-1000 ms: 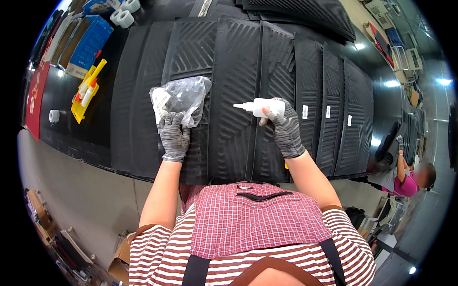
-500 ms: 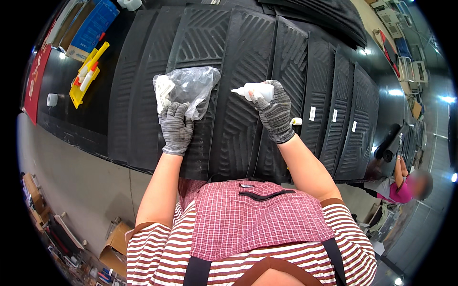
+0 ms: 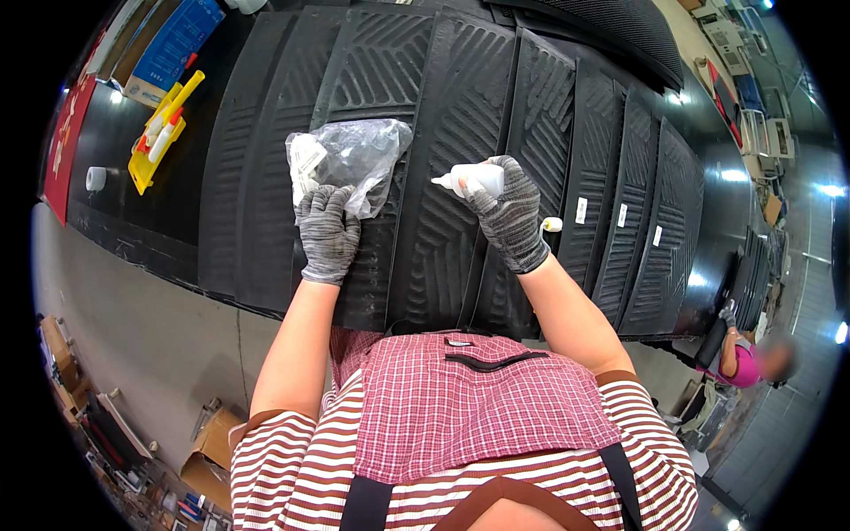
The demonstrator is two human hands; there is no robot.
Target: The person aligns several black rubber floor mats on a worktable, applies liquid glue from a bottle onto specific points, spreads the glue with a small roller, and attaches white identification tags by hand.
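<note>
My left hand, in a grey knit glove, lies with its fingers stretched over the lower edge of a clear plastic bag. A white label shows at the bag's left side; what else it contains is hard to make out. My right hand, in a matching glove, is closed round a small white squeeze bottle. The bottle is tilted on its side, its pointed nozzle toward the left. Beneath both hands are overlapping black ribbed rubber mats. A small white cap-like piece lies beside my right wrist.
To the left, a yellow tray holds white bottles with red tops. A white roll and a blue box are near it. Small white labels sit on the right-hand mats. At far right, another person handles black material.
My right hand and the squeeze bottle have shifted slightly down, and the bottle has turned a little. My left hand stays on the bag. The person at far right has moved.
</note>
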